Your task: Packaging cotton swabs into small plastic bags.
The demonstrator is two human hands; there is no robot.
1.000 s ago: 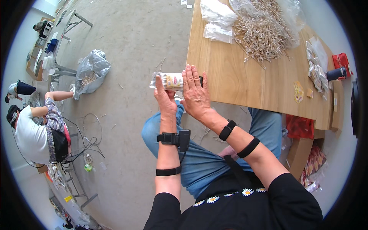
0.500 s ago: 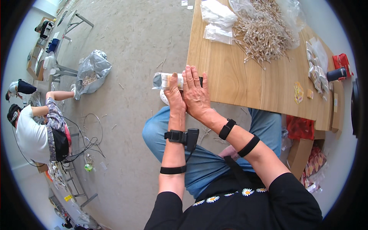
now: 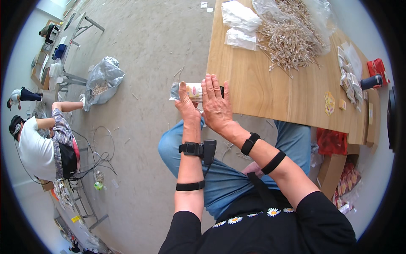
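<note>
My left hand point(image 3: 188, 106) grips a clear plastic pack of cotton swabs point(image 3: 194, 90) just off the table's left edge, its thumb lying over the front of the pack. The pack lies sideways, and a pink and yellow label shows between my hands. Its loose film end sticks out left of my thumb. Flat against the right part of the pack is my right hand point(image 3: 217, 103), back toward me, fingers stretched out. A small black thing point(image 3: 222, 90) shows by its outer fingers; I cannot tell what it is. My palm hides the pack's right end.
A large heap of loose cotton swabs point(image 3: 292, 38) spills from clear plastic on the wooden table point(image 3: 253, 89). Empty clear bags point(image 3: 240, 23) lie beside it, filled packs point(image 3: 350, 78) farther right. At left, a person point(image 3: 38, 146) sits near a grey sack point(image 3: 103, 82).
My left hand has slid a little left and down along the pack, uncovering the label. The right hand stays nearly in place against the pack.
</note>
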